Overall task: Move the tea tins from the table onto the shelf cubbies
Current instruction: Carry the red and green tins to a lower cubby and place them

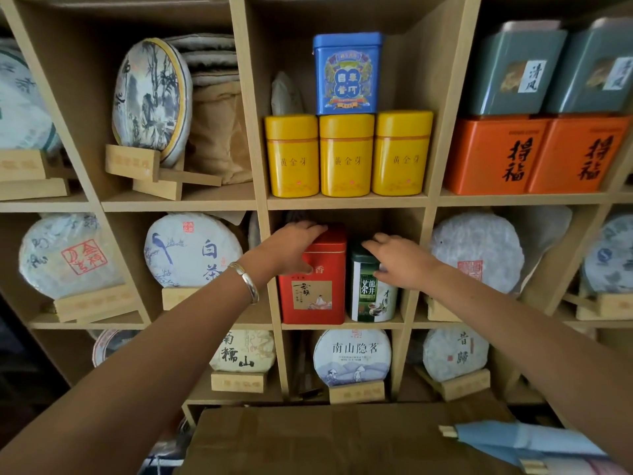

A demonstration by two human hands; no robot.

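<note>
Wooden shelf cubbies (346, 202) filled with wrapped tea cakes and tins. Middle cubby: red tin (313, 286) and green tin (371, 289) upright, just beside each other. Left hand (291, 248) clamped over lid and front of red tin; right hand (399, 260) laid against upper front of green tin, grip apart, fingers nearly straight. Red tin: rectangular, pictorial label. Green tin: rounded, dark lid, white panel. Likely rigid, light, smooth-sided, dent-prone; best grasped across opposite sides below lid.
</note>
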